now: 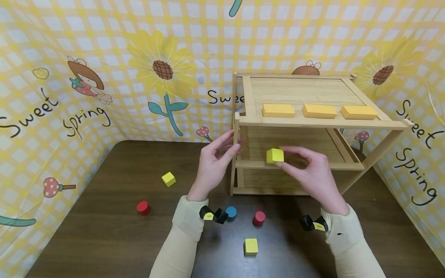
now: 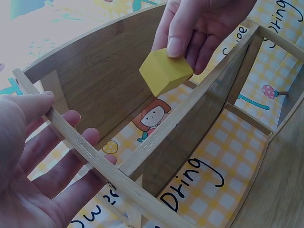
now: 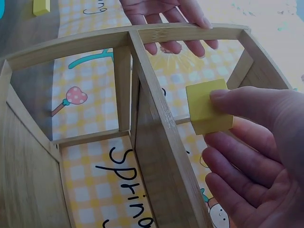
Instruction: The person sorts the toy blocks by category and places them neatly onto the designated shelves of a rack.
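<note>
- Right hand (image 1: 311, 173): pinches the held cube (image 1: 275, 156), a yellow one, between thumb and fingers; the gap between them is narrow, no wider than the cube.
- Held cube: located before the rack's upper opening, between the top board (image 1: 302, 90) and the middle shelf (image 1: 285, 143); in the head view its lower part overlaps the shelf's front edge. It is off the tabletop (image 1: 104, 239).
- Left hand (image 1: 215, 162): holds the left front post (image 1: 236, 131) of the wooden rack, with the thumb on the near side and the fingers passing behind; the left wrist view shows the fingers spread slightly apart.
- Rack: upright on the tabletop, with three levels visible.
- Orange blocks: three, lying in a row along the front of the top board, apart from one another; left block (image 1: 278, 111), centre block (image 1: 319, 111), right block (image 1: 359, 112).
- Tabletop, left: the far cube (image 1: 168, 179), yellow, and a red cylinder (image 1: 143, 207) nearer the person.
- Tabletop, between the forearms: a blue cylinder (image 1: 231, 213), a crimson cylinder (image 1: 259, 218) to its right, and the near cube (image 1: 251, 246), yellow, closest to the person.
- Background: a yellow-checked cloth (image 1: 215, 46) with sunflowers and lettering.
</note>
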`<action>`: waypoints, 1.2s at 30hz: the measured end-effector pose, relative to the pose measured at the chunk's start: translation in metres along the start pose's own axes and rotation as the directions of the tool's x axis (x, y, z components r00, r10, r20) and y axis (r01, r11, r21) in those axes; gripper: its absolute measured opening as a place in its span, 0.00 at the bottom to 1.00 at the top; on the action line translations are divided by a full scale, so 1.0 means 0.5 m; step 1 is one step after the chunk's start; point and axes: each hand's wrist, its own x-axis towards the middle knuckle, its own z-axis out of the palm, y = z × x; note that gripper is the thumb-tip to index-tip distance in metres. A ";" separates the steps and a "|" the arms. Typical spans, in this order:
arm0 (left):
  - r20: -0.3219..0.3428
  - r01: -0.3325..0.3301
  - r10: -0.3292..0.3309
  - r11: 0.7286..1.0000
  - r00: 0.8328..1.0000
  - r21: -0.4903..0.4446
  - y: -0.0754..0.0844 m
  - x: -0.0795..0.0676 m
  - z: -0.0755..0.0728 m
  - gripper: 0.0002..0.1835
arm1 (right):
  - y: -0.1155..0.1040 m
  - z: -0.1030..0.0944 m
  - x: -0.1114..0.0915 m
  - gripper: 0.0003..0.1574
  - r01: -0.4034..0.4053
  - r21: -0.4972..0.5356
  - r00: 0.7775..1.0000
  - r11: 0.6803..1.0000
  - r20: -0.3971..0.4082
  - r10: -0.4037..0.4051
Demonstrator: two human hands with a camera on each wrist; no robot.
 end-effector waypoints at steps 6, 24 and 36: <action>0.002 0.000 0.000 1.000 1.000 0.000 -0.001 0.000 0.000 0.23 | -0.004 0.010 0.010 0.23 -0.014 -0.009 1.000 1.000 0.003 0.014; 0.003 -0.002 0.002 1.000 1.000 -0.012 -0.001 0.001 0.000 0.23 | -0.007 0.023 0.040 0.23 -0.016 -0.036 0.999 0.999 0.037 0.018; 0.006 -0.007 0.007 1.000 1.000 -0.010 -0.002 0.000 0.001 0.23 | 0.000 0.029 0.048 0.22 -0.013 -0.047 0.997 0.999 0.078 0.016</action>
